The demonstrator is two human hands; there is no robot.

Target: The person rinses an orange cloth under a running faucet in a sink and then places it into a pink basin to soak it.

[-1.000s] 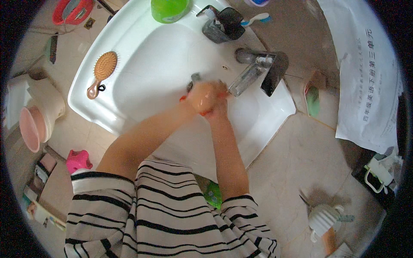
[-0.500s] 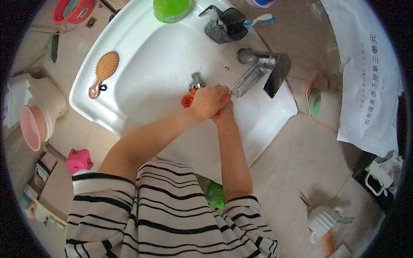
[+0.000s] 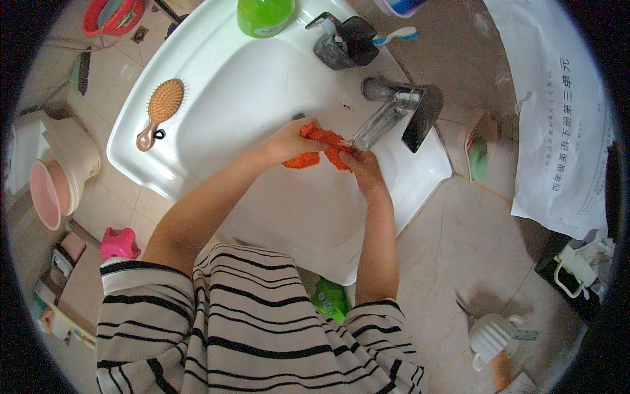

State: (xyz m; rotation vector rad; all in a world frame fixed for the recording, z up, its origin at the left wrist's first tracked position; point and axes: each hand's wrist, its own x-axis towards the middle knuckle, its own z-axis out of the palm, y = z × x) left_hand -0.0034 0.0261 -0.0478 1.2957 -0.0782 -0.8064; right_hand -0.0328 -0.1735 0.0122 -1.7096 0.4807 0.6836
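An orange cloth (image 3: 303, 161) is held between the two hands, its bunched folds stretched from one set of fingers to the other. By the left hand (image 3: 289, 143) it is grasped with the fingers curled around it, a flap being left to hang below them. By the right hand (image 3: 366, 167) its other end is pinched, thumb and fingers closed together on the fabric. Whether water is falling on the cloth cannot be clearly made out.

Just beyond the right fingers, the spout of a metal faucet (image 3: 384, 125) is pointed towards the cloth. Both hands are held over the bowl of a white sink (image 3: 223, 98). On its rim, well to the left of the fingers, a wooden hairbrush (image 3: 165, 98) is laid beside a black hair tie (image 3: 159, 134). Farther ahead of the fingers, a green bottle (image 3: 266, 16) and a dark cup (image 3: 338, 56) are set along the edge.

To the far right of the fingers, a printed white sheet (image 3: 558, 138) is hung over tiles (image 3: 426, 223); to their far left, a pink basin (image 3: 51, 196) is seen.
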